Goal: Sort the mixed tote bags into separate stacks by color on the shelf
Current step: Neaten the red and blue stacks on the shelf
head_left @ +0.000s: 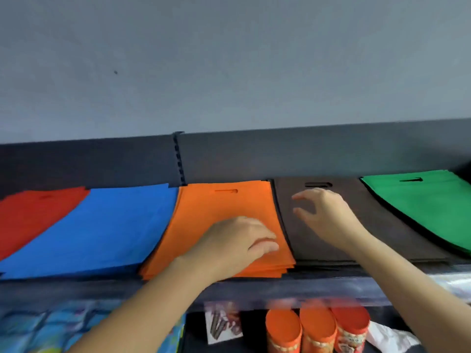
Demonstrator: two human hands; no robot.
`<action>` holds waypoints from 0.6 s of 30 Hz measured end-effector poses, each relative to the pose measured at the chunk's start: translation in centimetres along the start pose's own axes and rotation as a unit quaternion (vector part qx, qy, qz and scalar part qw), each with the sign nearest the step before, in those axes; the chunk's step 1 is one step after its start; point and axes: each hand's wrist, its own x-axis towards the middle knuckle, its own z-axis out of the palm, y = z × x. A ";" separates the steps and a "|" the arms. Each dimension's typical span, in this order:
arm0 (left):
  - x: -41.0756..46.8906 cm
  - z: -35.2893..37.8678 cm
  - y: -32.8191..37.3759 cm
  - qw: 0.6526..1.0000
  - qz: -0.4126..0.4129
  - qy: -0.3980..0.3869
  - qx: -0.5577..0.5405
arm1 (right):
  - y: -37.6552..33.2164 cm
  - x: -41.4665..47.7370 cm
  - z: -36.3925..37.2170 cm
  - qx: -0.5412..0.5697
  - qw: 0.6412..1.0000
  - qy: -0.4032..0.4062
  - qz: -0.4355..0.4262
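Op: Quick, where are the bags?
Ann: All on the shelf [254, 289] in front of you, five flat stacks in a row. From your left: red stack [33, 212], then blue stack [96, 225] lying over the red's right part, then orange stack [224, 207], dark brown stack [382, 225] and green stack [428, 205] at far right. The green's near-left edge touches the dark one, maybe overlaps it. Orange, dark and green each show a handle slot [226, 191] at the far end, by the back panel [305, 154].
Op: My left?
Ann: Your left grip [239, 240] lies flat, palm down, on the orange stack, toward its right edge and the front. Fingers roughly straight, together, pointing right. It has hold of nothing and just rests on the top bag.
Op: Right?
Ann: Your right grip [323, 212] is over the dark brown stack, below its slot. Fingers spread, loosely curved, nothing pinched. Touching the fabric or hovering, cannot tell, it's blurred.
Op: Anything else?
Ann: Lower level, under your arms: three orange-lidded canisters [317, 327] side by side, with a printed packet [224, 324] just left of them. Blue patterned packaging [38, 327] sits at lower left, white plastic [453, 284] at the right edge. Grey wall [229, 59] above.
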 end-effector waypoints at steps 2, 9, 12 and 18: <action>-5.2 -2.0 -4.0 0.999 -0.044 0.011 0.006 | -5.9 -0.2 2.9 0.018 0.999 -0.025 -0.032; -24.6 -8.2 -17.3 0.978 -0.198 0.050 0.042 | -26.5 -1.5 12.6 0.065 0.981 -0.107 -0.146; -31.8 -10.5 -21.3 0.962 -0.255 0.069 0.061 | -33.5 -2.2 15.8 0.079 0.971 -0.138 -0.181; -42.6 -14.3 -27.0 0.925 -0.366 0.076 0.063 | -44.6 -2.2 21.0 0.095 0.951 -0.178 -0.236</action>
